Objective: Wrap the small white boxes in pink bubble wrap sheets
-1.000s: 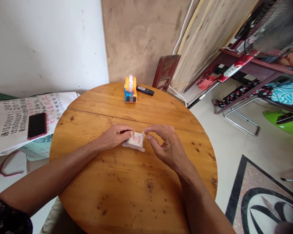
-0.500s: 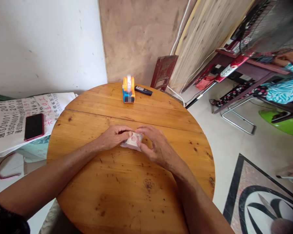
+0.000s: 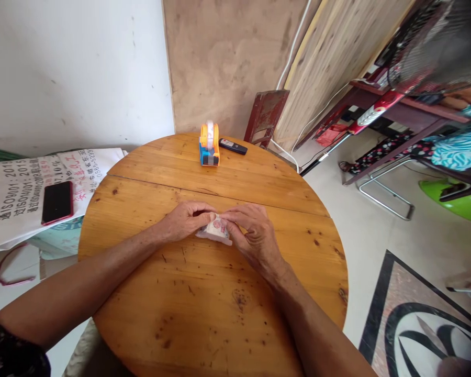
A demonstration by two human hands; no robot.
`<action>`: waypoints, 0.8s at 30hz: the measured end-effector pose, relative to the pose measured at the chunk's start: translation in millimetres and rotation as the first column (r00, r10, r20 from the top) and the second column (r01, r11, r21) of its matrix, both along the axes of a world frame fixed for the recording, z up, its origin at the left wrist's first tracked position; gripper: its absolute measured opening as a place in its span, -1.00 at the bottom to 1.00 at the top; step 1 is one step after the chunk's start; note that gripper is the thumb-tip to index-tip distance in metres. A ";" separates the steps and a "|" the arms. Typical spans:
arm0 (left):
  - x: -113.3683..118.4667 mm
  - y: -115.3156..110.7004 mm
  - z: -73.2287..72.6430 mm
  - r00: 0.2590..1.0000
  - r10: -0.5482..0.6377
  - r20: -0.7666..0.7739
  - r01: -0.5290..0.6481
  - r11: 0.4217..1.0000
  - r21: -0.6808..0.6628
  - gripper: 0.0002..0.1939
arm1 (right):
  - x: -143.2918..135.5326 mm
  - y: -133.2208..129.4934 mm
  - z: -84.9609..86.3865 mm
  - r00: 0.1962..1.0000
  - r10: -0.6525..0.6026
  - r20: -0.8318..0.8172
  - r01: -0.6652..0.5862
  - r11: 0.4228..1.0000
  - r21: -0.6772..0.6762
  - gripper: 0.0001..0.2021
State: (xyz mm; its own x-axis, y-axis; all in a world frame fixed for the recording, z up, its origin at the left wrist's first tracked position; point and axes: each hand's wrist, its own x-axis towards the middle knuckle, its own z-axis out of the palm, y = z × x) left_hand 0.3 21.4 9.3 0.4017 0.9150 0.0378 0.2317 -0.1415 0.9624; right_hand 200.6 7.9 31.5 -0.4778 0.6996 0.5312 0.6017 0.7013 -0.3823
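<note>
A: Which step is in hand now?

B: I judge that the person is handling the edge of a small, white, squarish packet with red print (image 3: 215, 232), perhaps folding or pressing its wrapping. It lies on the round, yellow-brown wooden counter (image 3: 204, 309), between the two hands.

A: How are the fingers?

B: The left hand (image 3: 186, 220) is grasping the packet at its left side, with the thumb resting on top. The right hand (image 3: 254, 230) has thumb and fingers brought together at the far right corner, and they seem to pinch it. The part under them is hidden.

A: And what does the next move call for?

B: In my opinion, a steady left hold and a light right pinch, because the wrapping looks thin and could slip or crumple. The orange and blue tape dispenser (image 3: 209, 149) stands well apart, near the far rim, and neither hand touches it.
</note>
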 end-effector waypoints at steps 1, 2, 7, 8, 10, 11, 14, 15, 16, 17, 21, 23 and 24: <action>0.1 0.3 0.0 1.000 0.002 0.002 -0.002 1.000 -0.008 -0.67 | -0.3 -0.3 0.7 1.000 0.005 -0.006 -0.005 1.000 -0.001 -0.84; 0.2 0.6 -0.2 1.000 0.002 0.006 -0.002 1.000 -0.018 -0.67 | -0.5 -0.5 1.4 1.000 0.010 -0.014 -0.010 1.000 0.000 -0.84; 1.8 1.1 -1.4 0.998 0.009 0.056 -0.006 0.998 -0.069 -0.66 | -0.2 0.2 4.4 0.999 0.050 0.003 -0.050 0.999 -0.019 -0.86; 2.2 0.9 -1.4 0.997 0.017 0.069 -0.012 0.997 -0.071 -0.66 | 0.2 0.5 4.6 0.999 0.052 0.009 -0.052 0.998 -0.025 -0.87; 2.8 0.3 -1.2 0.996 0.028 0.088 -0.022 0.997 -0.068 -0.67 | 1.0 0.7 4.6 0.999 0.050 0.015 -0.049 0.998 -0.035 -0.87; 2.9 0.1 -0.9 0.995 0.029 0.092 -0.023 0.997 -0.069 -0.67 | 1.3 0.6 4.4 0.999 0.043 0.016 -0.042 0.998 -0.035 -0.87; 2.7 -0.3 0.1 0.997 0.012 0.079 -0.007 0.997 -0.073 -0.68 | 1.2 -1.0 3.8 1.000 0.010 0.013 -0.009 1.000 -0.009 -0.87; 2.5 -0.3 0.4 0.997 0.009 0.072 -0.004 0.997 -0.071 -0.68 | 0.7 -1.9 3.9 1.000 0.000 0.020 -0.001 1.000 0.006 -0.86; 2.4 -0.2 0.6 0.998 0.006 0.063 -0.002 0.998 -0.066 -0.69 | 0.0 -3.0 4.0 0.999 -0.007 0.033 0.007 1.000 0.023 -0.86; 2.2 -0.1 0.7 0.998 0.005 0.056 -0.001 0.998 -0.059 -0.69 | -0.8 -4.2 4.3 0.999 -0.012 0.053 0.009 0.999 0.041 -0.86; 2.0 0.3 -0.3 0.999 0.000 0.046 0.001 0.999 -0.036 -0.69 | -3.9 -7.8 5.7 0.991 -0.026 0.131 0.012 0.994 0.107 -0.86; 2.0 0.5 -1.2 0.999 0.003 0.036 -0.002 1.000 -0.024 -0.68 | -4.7 -8.4 6.1 0.989 -0.029 0.142 0.013 0.993 0.115 -0.85; 2.0 0.5 -1.7 0.999 0.005 0.031 -0.005 1.000 -0.021 -0.67 | -5.0 -8.6 6.1 0.989 -0.028 0.144 0.012 0.994 0.110 -0.85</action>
State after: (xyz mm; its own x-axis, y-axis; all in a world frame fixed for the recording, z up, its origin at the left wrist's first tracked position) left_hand 2.4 21.9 7.6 0.3961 0.9177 0.0316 0.2020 -0.1206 0.9719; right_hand 195.6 -0.8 37.6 -0.5415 0.6520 0.5307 0.6598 0.7208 -0.2124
